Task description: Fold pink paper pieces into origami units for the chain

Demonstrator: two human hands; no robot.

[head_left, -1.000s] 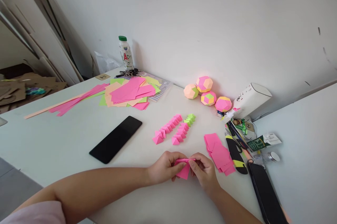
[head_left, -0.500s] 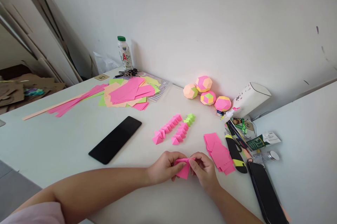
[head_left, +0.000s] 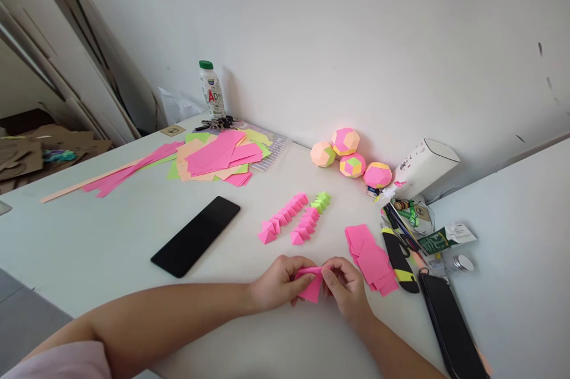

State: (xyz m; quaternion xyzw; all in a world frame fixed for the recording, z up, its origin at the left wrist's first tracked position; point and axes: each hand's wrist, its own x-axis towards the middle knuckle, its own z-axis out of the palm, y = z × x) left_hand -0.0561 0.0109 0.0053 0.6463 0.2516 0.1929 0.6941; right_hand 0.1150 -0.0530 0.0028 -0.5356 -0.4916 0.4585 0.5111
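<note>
Between my two hands is a small pink sheet of paper (head_left: 312, 290), its top edge folded over. My left hand (head_left: 282, 283) pinches its left side, thumb on top. The thumb and fingers of my right hand (head_left: 345, 285) close on the upper right corner of the fold. Beyond my hands lie two rows of folded paper pieces, one of pink pieces (head_left: 284, 218), the other of pink pieces (head_left: 305, 226) with green pieces (head_left: 320, 202) at its far end. A stack of pink paper slips (head_left: 371, 260) rests just right of my right hand.
A black phone (head_left: 196, 236) lies left of the rows. Coloured paper sheets (head_left: 218, 156), paper strips (head_left: 133, 168), keys (head_left: 218, 123) and a bottle (head_left: 212, 91) are behind it. Paper balls (head_left: 345, 142) sit by the wall. A black and yellow cutter (head_left: 399, 260), tipped pen holder (head_left: 427, 168) and black case (head_left: 452, 325) line the right.
Almost nothing differs. The view has shifted very slightly, and both hands keep the same grip on the folded pink paper.
</note>
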